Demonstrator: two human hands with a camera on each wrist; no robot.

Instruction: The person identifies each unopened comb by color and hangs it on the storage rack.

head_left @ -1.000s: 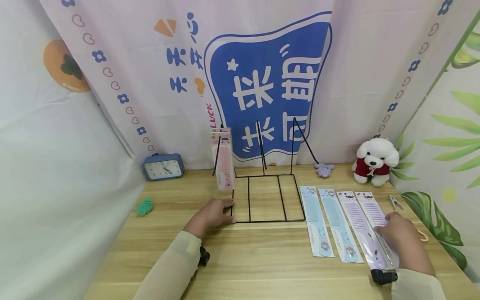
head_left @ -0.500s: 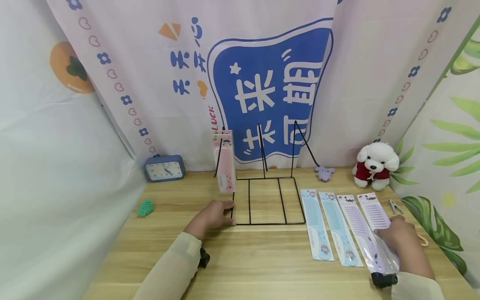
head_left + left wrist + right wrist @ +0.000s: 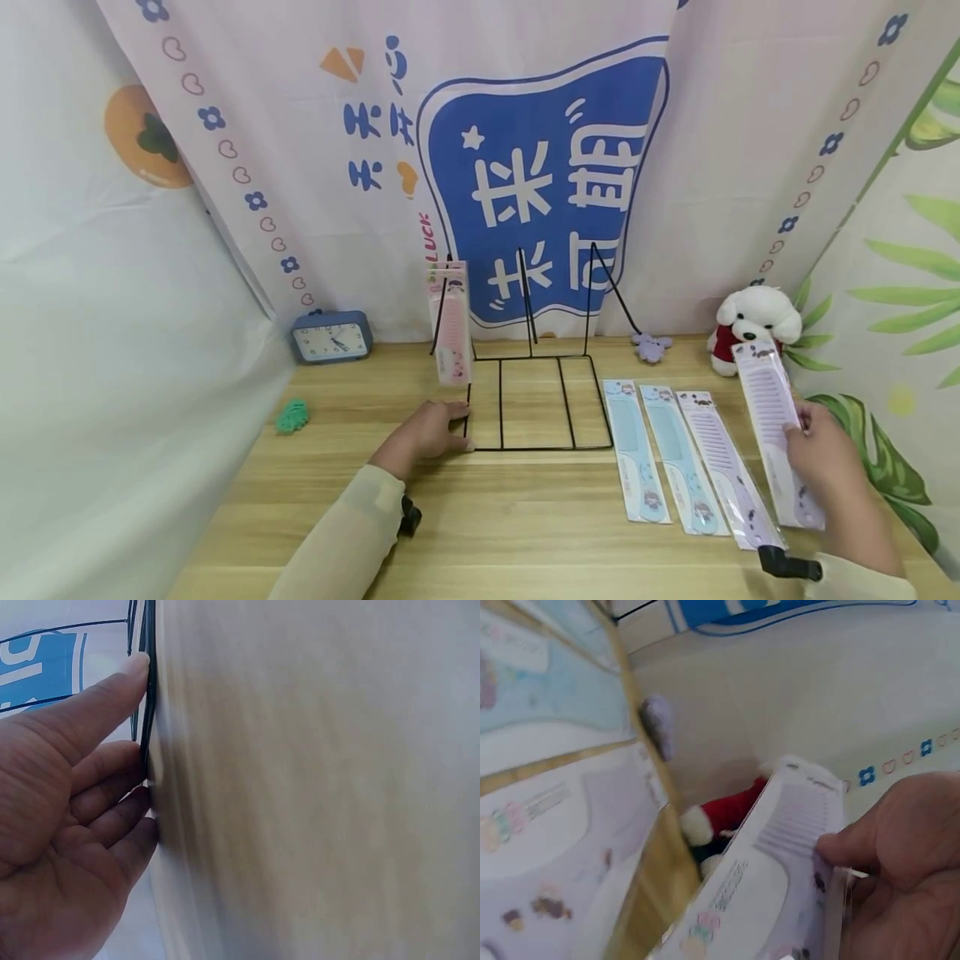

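My left hand [image 3: 429,430] grips the front left corner of a black wire display rack [image 3: 540,450]; in the left wrist view its thumb lies against the wire. Pink packaged combs [image 3: 452,325] hang on the rack's left hook. At the right, my right hand [image 3: 823,446] holds a purple packaged comb [image 3: 768,400] by its edge, thumb on the front, raised and tilted. In the right wrist view, the held comb [image 3: 799,817] covers part of the toy dog. Another purple packaged comb [image 3: 723,458] and two blue packaged combs [image 3: 636,450], [image 3: 681,454] lie on the table.
A white toy dog [image 3: 759,310] in red sits at the back right. The purple plush charm [image 3: 651,347] lies behind the combs. At the left stand a blue alarm clock [image 3: 332,337] and a green item [image 3: 292,415]. A printed curtain [image 3: 360,267] hangs behind the wooden table [image 3: 525,508].
My right hand has lifted the rightmost purple packaged comb off the table and moved it up and to the right. My left hand stays at the rack's corner.
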